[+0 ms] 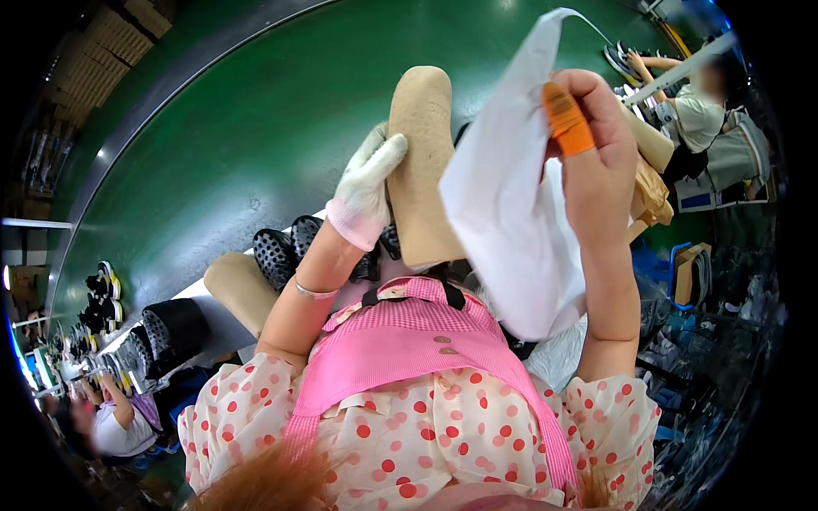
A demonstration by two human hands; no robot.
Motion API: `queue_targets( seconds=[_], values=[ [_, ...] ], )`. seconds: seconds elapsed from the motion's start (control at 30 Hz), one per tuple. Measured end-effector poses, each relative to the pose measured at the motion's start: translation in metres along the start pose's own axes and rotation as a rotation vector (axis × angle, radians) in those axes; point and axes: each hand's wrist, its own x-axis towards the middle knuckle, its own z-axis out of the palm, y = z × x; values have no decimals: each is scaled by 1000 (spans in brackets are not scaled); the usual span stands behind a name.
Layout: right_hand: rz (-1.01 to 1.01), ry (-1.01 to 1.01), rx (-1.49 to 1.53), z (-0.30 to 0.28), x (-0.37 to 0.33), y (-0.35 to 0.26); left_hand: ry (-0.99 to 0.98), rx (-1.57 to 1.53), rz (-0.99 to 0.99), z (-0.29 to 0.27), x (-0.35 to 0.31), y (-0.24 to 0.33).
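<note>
Before the pink apron [383, 349], a tan, round-ended form [423, 162] is held by the gloved left hand [365, 175], whose fingers are clamped on its left edge; by this side grip, it would seem, most of the broad face is left uncovered, while the rounded end is pointed away from the body and the squarer end is turned toward the apron; to the right of the form, a thin white sheet [511, 196] is pinched near its top by the bare right hand [596, 145], closed on it and raised, probably so that the loose material can hang free (its lower part is spread just in front of the apron); one digit of that hand is capped with an orange finger cover [566, 119], perhaps worn for grip or protection; behind the left forearm, a second tan form [241, 289] and black dotted shoes [274, 255] are lined up along the white counter [194, 291], presumably to be kept within reach; whether the sheet is single or doubled cannot be told.
</note>
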Motion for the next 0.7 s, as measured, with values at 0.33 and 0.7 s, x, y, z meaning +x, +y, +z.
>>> queue_targets(
  seconds=[0.33, 0.7],
  values=[
    [-329, -315, -439, 146, 2, 22, -131, 62, -67, -95, -22, 35],
    [-209, -326, -812, 148, -6, 61, -165, 92, -74, -129, -36, 44]
  ],
)
